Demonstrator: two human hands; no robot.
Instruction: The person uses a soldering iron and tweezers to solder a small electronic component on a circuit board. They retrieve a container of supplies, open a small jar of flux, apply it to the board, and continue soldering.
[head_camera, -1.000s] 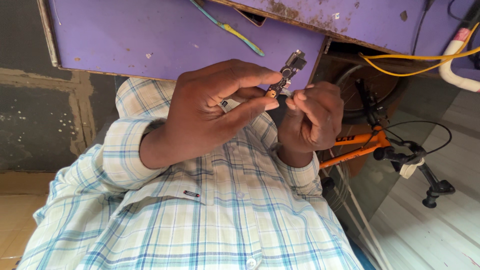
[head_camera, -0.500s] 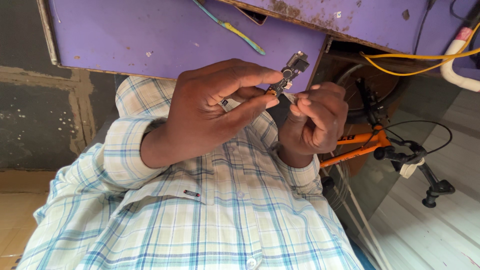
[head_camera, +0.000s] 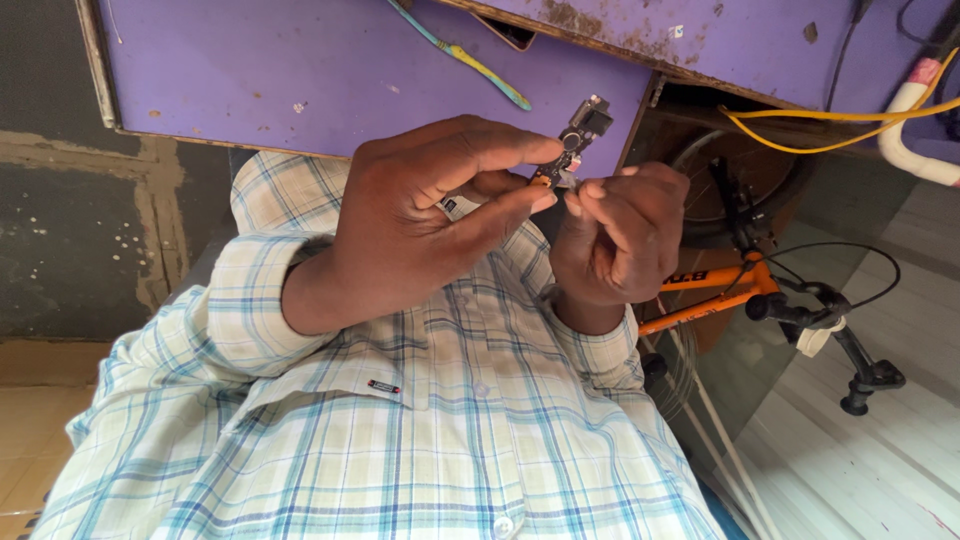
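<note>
My left hand (head_camera: 420, 225) pinches a small electronic part (head_camera: 582, 125) between thumb and fingertips. The part is a little black and metal module on a short orange flex strip, held up in front of my checked shirt (head_camera: 400, 430). My right hand (head_camera: 620, 240) is right beside it, fingers curled. Its thumb and forefinger are closed on the lower end of the strip. The fingers hide the lower part of the strip.
A purple board (head_camera: 300, 80) spans the top, with a thin blue and yellow stick (head_camera: 465, 58) lying on it. An orange bicycle (head_camera: 725, 290) stands at the right. Above it run a yellow cable (head_camera: 820, 125) and a white tube (head_camera: 915, 150).
My right hand's fingertips have moved in a little toward the part and closed at its lower end. The left hand keeps its hold and has barely moved.
</note>
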